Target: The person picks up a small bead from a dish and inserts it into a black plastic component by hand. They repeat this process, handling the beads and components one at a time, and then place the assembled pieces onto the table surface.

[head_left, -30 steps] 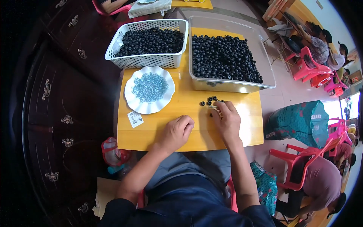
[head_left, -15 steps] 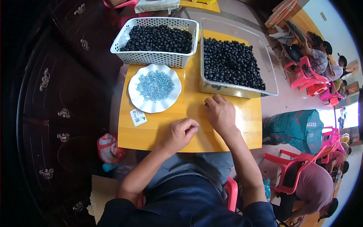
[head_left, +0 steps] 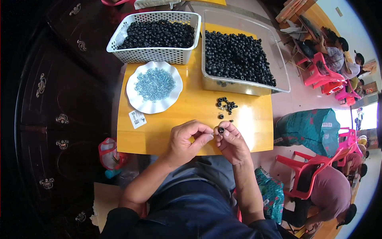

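Over the table's near edge my two hands meet, fingertips almost touching. My right hand (head_left: 234, 146) pinches a small round black part (head_left: 221, 130) with a hole in it. In my left hand (head_left: 187, 140), thumb and forefinger are pressed together on a tiny pale bit too small to name. Beyond my right hand lies a little group of black ring-like parts (head_left: 219, 104) with a few clear bits among them. A white wavy-rimmed plate (head_left: 134, 101) at left holds a heap of small clear bluish pieces (head_left: 155, 84).
At the back of the yellow table (head_left: 191, 104) stand a white perforated basket (head_left: 159, 56) and a clear plastic bin (head_left: 238, 88), both full of black parts. A white label card (head_left: 137, 119) lies beside the plate. Teal bags (head_left: 306, 129) and red chairs (head_left: 294, 175) stand at right.
My right hand has come back from the table near the bin and turned up, now showing a black part in its fingers. The little group of parts has come into sight.
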{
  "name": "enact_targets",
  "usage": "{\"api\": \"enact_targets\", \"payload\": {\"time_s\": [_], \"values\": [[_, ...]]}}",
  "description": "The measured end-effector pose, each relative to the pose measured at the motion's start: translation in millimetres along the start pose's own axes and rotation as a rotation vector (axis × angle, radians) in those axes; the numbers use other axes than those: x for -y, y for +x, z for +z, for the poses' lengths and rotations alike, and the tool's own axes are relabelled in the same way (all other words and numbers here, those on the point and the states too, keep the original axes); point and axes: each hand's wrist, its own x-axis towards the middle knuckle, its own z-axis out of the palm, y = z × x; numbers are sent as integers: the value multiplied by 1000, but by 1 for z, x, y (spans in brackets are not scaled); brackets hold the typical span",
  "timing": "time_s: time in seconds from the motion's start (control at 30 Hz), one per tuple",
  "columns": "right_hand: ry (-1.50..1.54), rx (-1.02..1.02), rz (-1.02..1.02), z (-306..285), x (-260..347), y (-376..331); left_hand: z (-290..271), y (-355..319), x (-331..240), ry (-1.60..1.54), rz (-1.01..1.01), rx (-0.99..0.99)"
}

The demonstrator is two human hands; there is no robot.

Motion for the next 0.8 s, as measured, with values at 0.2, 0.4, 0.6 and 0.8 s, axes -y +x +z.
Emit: {"api": "enact_targets", "payload": {"time_s": [0.2, 0.4, 0.6, 0.8], "values": [[108, 54, 41, -7, -10, -4, 9, 3, -7, 52, 68, 13], [170, 40, 21, -9, -12, -9, 13, 2, -6, 206, 190, 45], [131, 82, -1, -11, -10, -9, 13, 3, -5, 230, 200, 61], [146, 38, 25, -1, -13, -10, 14, 3, -2, 366, 276, 62]]}}
